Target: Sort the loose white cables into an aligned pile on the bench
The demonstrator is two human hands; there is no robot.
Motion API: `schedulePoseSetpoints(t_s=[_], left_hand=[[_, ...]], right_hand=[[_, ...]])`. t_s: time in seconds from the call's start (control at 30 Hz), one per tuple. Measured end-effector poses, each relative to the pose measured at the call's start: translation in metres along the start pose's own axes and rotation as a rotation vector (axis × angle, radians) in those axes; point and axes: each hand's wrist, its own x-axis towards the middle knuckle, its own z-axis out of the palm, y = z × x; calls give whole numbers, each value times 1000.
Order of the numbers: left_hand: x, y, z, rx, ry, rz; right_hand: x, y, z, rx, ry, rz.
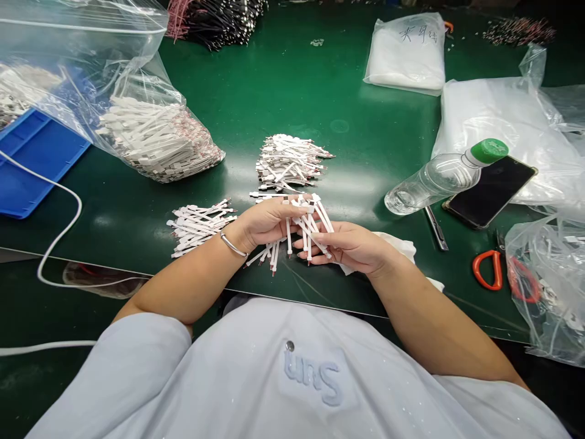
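The left hand (265, 222) and right hand (347, 247) grip a bunch of thin white plastic sticks (312, 227). The hands hide the middle of the bunch, so those sticks are hard to see.

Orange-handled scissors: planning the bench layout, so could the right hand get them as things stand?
Probably yes: the green mat between the right hand and the scissors looks open, but that hand holds white strips.

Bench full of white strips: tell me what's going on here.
A person at a green bench holds a bunch of white strip parts between the left hand and the right hand. Two loose piles of the same parts lie just ahead of the hands, and a clear plastic bag with more sits to the left.
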Motion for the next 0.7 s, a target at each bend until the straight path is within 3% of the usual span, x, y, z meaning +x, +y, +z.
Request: schedulePoseSetpoints(t_s=[0.1,0.23,0.53,0.7], left_hand=[[3,-6,0,30,-44,-83],[5,-12,1,-68,47,-86],[1,4,7,-167,258,51],[-3,22,8,-191,361,127]], right_hand=[[2,4,0,-74,-49,-5],[3,6,4,-130,-78,2],[-5,-1,5,-340,144,-58],[-16,-5,18,-560,228,-91]])
